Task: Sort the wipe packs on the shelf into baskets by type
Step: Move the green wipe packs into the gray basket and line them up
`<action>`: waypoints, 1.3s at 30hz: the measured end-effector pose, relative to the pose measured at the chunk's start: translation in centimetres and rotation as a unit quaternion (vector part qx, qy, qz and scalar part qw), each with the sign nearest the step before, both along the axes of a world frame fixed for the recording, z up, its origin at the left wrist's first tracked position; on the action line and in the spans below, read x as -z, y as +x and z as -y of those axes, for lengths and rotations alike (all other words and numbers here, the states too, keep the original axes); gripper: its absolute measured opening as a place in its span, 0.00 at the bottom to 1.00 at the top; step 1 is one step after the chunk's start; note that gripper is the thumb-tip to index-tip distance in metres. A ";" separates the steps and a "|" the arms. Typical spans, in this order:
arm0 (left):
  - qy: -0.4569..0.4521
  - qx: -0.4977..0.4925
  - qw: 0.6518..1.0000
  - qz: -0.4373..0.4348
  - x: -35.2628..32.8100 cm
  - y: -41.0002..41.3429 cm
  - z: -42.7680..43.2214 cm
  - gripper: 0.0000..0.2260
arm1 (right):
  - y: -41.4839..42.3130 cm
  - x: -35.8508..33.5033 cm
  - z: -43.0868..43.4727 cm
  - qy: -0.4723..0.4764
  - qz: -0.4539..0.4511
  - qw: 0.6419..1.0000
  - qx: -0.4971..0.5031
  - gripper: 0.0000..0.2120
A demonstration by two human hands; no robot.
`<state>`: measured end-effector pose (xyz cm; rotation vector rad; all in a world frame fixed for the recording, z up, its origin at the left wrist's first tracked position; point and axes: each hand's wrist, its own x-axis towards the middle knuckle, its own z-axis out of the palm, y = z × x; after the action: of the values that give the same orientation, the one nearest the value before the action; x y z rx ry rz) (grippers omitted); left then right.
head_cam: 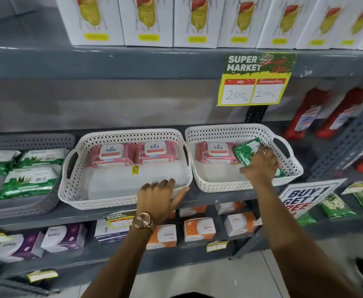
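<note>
Three baskets stand side by side on the grey shelf. The middle white basket (73, 190) holds two pink wipe packs (111, 155) at its back. The right white basket (208, 181) holds one pink wipe pack (215, 154) and another green pack under my arm. My right hand (260, 164) is inside that basket, shut on a green wipe pack (246, 152). My left hand (159, 194) rests on the middle basket's front rim, fingers apart, holding nothing. The grey basket (36, 204) on the left holds three green wipe packs (25, 181).
White boxes line the shelf above (148, 20). A yellow price sign (253, 80) hangs over the right basket. Red bottles (305, 112) stand to the right. Boxed goods (200, 230) fill the shelf below. A "Buy 1 Get 1" card (305, 198) and green packs (335, 206) sit at lower right.
</note>
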<state>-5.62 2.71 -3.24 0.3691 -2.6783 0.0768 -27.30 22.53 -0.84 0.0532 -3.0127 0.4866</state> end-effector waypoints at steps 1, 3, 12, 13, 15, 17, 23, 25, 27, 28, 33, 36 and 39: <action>-0.003 0.002 1.000 -0.008 0.1 -0.2 0.1 0.24 | -0.2 0.1 0.0 0.004 -0.004 1.000 0.003 0.47; -0.003 0.006 1.000 -0.020 0.2 -0.2 0.2 0.24 | -0.3 0.4 0.3 0.010 -0.012 1.000 0.015 0.44; -0.005 0.050 0.995 -0.083 0.6 3.8 3.4 0.19 | 2.9 -0.5 3.3 -0.099 -0.096 0.988 -0.064 0.41; -0.007 0.045 0.994 -0.096 0.4 4.6 4.4 0.18 | 4.0 -1.2 4.1 -0.119 -0.098 0.985 -0.082 0.42; 0.003 0.077 0.992 -0.100 0.3 4.5 5.5 0.17 | 4.2 -2.6 4.5 -0.150 -0.111 0.980 -0.076 0.42; 0.012 0.096 0.992 -0.078 0.2 4.6 5.4 0.16 | 4.8 -3.3 4.1 -0.167 -0.143 0.972 -0.082 0.41; 0.001 0.100 0.992 -0.083 -1.2 10.1 11.3 0.12 | 12.0 -7.4 12.0 -0.233 -0.145 0.942 -0.195 0.40; 0.003 0.095 0.991 -0.097 -2.1 12.5 13.8 0.12 | 15.0 -8.3 15.5 -0.267 -0.120 0.922 -0.254 0.38; -0.012 0.065 0.991 -0.120 -2.7 15.4 16.5 0.10 | 17.7 -8.7 19.4 -0.293 -0.075 0.902 -0.309 0.38; -0.008 0.047 0.990 -0.129 -2.9 16.8 17.9 0.09 | 18.9 -8.7 21.4 -0.296 -0.050 0.895 -0.330 0.40; 0.033 -0.126 0.985 -0.111 -1.7 24.9 26.3 0.13 | 25.5 -8.2 31.4 -0.260 0.016 0.870 -0.419 0.43; 0.029 -0.218 0.972 -0.088 -0.4 28.6 30.7 0.17 | 29.2 -7.9 37.3 -0.218 0.046 0.854 -0.470 0.45; 0.028 -0.227 0.969 -0.094 0.4 30.4 33.0 0.18 | 32.2 -7.0 43.0 -0.158 0.055 0.851 -0.498 0.46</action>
<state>24.80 -30.27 -3.63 0.9517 -2.3642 0.0973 4.94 -20.48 6.12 1.6367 -2.7002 1.0505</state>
